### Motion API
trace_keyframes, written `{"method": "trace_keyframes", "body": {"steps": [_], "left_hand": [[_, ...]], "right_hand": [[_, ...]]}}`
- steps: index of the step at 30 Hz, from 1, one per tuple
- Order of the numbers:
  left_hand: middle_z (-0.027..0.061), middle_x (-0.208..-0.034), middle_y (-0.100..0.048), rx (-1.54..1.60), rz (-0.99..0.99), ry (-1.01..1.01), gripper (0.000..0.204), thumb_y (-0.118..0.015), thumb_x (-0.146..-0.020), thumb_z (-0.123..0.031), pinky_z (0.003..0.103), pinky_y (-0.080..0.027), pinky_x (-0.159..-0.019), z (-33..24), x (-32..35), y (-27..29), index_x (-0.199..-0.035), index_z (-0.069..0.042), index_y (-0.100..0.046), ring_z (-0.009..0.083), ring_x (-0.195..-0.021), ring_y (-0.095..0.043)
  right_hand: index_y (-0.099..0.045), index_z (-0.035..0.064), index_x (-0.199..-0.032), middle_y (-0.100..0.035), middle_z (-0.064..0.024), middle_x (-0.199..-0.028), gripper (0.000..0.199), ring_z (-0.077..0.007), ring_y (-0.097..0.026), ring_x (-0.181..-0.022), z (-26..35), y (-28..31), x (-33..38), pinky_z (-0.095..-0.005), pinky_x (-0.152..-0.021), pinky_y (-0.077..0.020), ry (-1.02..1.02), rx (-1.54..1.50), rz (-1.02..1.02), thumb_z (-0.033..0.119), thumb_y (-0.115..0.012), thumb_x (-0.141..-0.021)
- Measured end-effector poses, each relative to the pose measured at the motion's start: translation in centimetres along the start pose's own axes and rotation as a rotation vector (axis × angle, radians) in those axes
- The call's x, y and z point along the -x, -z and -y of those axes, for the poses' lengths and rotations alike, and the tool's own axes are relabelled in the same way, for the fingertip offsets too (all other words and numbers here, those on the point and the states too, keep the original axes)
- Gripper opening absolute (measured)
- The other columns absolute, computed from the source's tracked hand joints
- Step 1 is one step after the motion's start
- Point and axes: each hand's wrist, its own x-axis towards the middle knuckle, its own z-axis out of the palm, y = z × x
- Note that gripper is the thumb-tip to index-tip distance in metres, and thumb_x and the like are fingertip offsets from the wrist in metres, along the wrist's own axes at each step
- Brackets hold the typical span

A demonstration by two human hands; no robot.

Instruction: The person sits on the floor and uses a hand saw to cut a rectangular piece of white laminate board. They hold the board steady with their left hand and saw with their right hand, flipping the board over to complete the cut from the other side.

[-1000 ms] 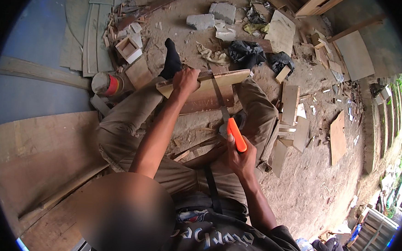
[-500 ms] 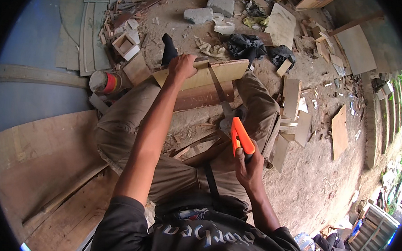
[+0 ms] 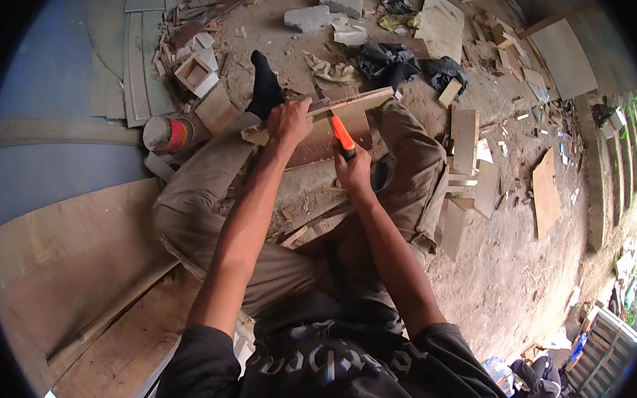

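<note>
A light wooden board (image 3: 366,104) lies across between my knees. My left hand (image 3: 290,122) is closed over its upper edge, left of the middle. My right hand (image 3: 354,169) is wrapped around the handle of a handsaw (image 3: 342,132); the bright orange part of the handle shows above my fingers. The handle is close up against the board, and most of the blade is hidden by the board. Below the board, a reddish-brown plank (image 3: 329,150) with markings lies between my legs.
Black plastic bags (image 3: 387,61) and grey concrete blocks (image 3: 307,18) lie beyond the board. A paint-stained bucket (image 3: 168,134) and a small wooden box (image 3: 197,75) stand to the left. Wood offcuts (image 3: 464,141) are scattered at the right. Another person (image 3: 539,378) is at the lower right.
My right hand has pushed the saw forward and away from me, so the blade has slid through to the far side. The board's top has tilted, while my left hand keeps its grip.
</note>
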Motion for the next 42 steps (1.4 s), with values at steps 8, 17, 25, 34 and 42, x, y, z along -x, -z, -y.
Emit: {"method": "trace_keyframes", "body": {"steps": [8, 17, 25, 34, 42], "left_hand": [[0.0183, -0.102, -0.073, -0.049, 0.039, 0.048, 0.05, -0.079, -0.078, -0.03, 0.047, -0.054, -0.084, -0.7, -1.2, 0.6, -0.123, -0.013, -0.065, 0.0369, -0.097, -0.069], [0.0147, -0.102, -0.073, 0.041, -0.028, -0.111, 0.046, -0.078, -0.076, -0.025, 0.046, -0.054, -0.082, 1.0, -1.4, 1.6, -0.118, -0.011, -0.065, 0.0356, -0.097, -0.069], [0.0174, -0.098, -0.073, 0.031, 0.019, -0.043, 0.044, -0.08, -0.074, -0.031, 0.048, -0.055, -0.08, -0.4, 0.2, 1.1, -0.113, -0.014, -0.067, 0.037, -0.095, -0.07], [0.0147, -0.094, -0.073, -0.085, -0.017, -0.02, 0.034, -0.073, -0.076, -0.022, 0.048, -0.055, -0.078, -0.5, -0.2, -0.6, -0.108, -0.016, -0.066, 0.0363, -0.091, -0.071], [0.0168, -0.099, -0.073, -0.028, -0.005, -0.03, 0.047, -0.075, -0.075, -0.021, 0.047, -0.056, -0.083, 1.7, -3.1, 0.3, -0.12, -0.013, -0.064, 0.0343, -0.094, -0.071]], "right_hand": [[-0.061, -0.002, -0.082, -0.05, -0.0103, -0.059, 0.04, -0.0115, -0.046, -0.06, -1.2, 0.5, -0.4, -0.0354, -0.059, -0.0454, -0.097, -0.075, 0.098, 0.036, -0.067, -0.093], [-0.064, -0.0019, -0.083, -0.057, -0.011, -0.063, 0.042, -0.0168, -0.054, -0.06, -1.8, -0.1, 1.1, -0.0393, -0.062, -0.0483, -0.034, -0.106, 0.126, 0.039, -0.069, -0.091], [-0.062, -0.0057, -0.085, -0.058, -0.0145, -0.066, 0.055, -0.0164, -0.054, -0.062, 0.7, 0.2, 0.0, -0.0404, -0.06, -0.0467, -0.307, -0.226, 0.258, 0.048, -0.069, -0.09], [-0.063, -0.0062, -0.095, -0.059, -0.0126, -0.069, 0.03, -0.0153, -0.055, -0.067, -0.8, -0.7, -0.1, -0.036, -0.066, -0.0477, -0.074, 0.073, 0.094, 0.023, -0.061, -0.094], [-0.063, -0.0044, -0.087, -0.061, -0.0252, -0.073, 0.03, -0.0415, -0.064, -0.071, 5.8, 6.8, 7.4, -0.0452, -0.068, -0.0489, -0.211, 0.061, 0.194, 0.026, -0.063, -0.088]]}}
